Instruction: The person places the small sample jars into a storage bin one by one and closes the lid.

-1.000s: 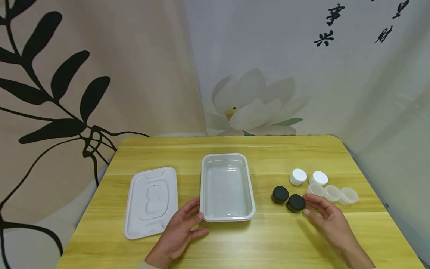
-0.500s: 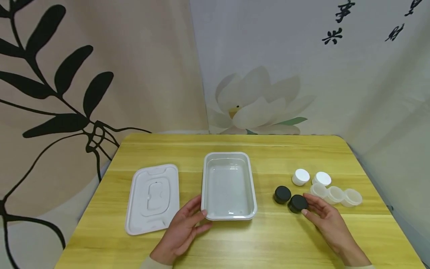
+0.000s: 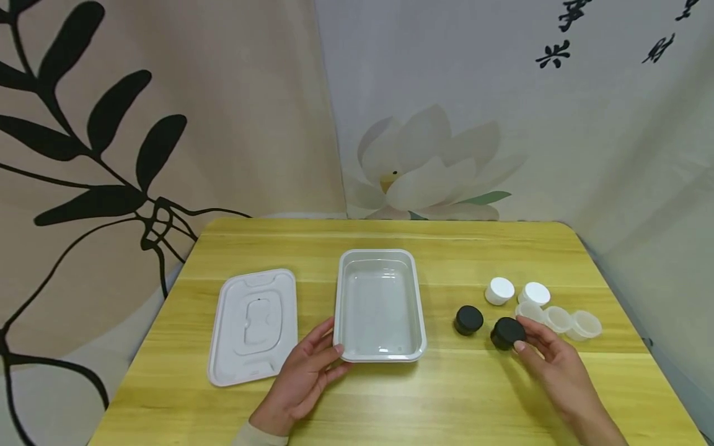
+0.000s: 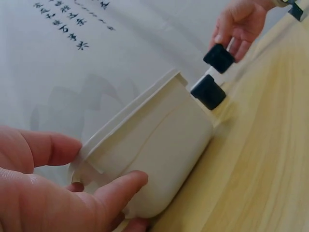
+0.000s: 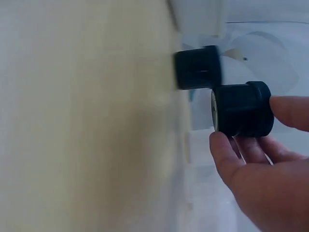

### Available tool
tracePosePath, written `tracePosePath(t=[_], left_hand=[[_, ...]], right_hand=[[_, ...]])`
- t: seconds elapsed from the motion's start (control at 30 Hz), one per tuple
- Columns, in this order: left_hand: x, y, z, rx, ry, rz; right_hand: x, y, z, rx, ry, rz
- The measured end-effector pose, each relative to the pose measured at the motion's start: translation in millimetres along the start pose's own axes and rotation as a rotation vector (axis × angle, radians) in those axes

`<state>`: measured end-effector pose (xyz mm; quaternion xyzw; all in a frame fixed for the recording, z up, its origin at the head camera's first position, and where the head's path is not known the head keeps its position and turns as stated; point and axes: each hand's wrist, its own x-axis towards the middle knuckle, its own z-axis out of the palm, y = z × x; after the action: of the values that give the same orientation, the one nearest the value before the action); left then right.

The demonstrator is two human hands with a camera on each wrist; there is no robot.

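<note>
A small black jar (image 3: 507, 334) is pinched between the thumb and fingers of my right hand (image 3: 560, 370). In the right wrist view the jar's lidded end lies by the thumb, and its pale underside shows above the table. A second black jar (image 3: 468, 319) stands just left of it. My left hand (image 3: 304, 376) holds the near left corner of an open white rectangular container (image 3: 421, 310); one finger lies at the rim and another against the wall in the left wrist view. Inside the container only the bare bottom shows.
A white lid (image 3: 253, 328) lies flat left of the container. Behind the right hand stand two white-capped jars (image 3: 499, 290) and three translucent cups (image 3: 584, 325) in a row, the nearest partly hidden by fingers. A printed curtain (image 3: 268, 111) hangs behind the wooden table (image 3: 268, 241).
My right hand has picked up the nearer black jar and moved it slightly right, away from the other black jar. The left hand stays at the container's corner. The head view shifted a little.
</note>
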<state>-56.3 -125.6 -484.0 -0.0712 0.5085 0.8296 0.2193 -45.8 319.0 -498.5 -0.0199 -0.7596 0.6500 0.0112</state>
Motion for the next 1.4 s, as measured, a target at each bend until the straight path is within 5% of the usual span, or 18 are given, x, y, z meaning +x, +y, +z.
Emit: tracePosePath(t=[0.17,0.4,0.63,0.93,1.4], left_hand=[[-1.3,1.7,0.1,0.009,0.005,0.007],[-3.4,6.0,-0.6,0.019,-0.011,0.002],[-4.7,8.1,-2.6,0.043,-0.013,0.006],[-6.2,9.4,-1.0,0.059,-0.022,0.010],[-6.7,11.0,-0.7,0.073,-0.021,0.005]], right_hand=[[0.2,-20,-6,-0.012,-0.007,-0.110],[16.8,-47,10,-0.092,-0.066,-0.161],[47.1,-72,55,-0.163,-0.173,-0.197],[90.3,-97,130,-0.179,-0.278,-0.137],[130.3,-85,198,-0.209,-0.320,-0.053]])
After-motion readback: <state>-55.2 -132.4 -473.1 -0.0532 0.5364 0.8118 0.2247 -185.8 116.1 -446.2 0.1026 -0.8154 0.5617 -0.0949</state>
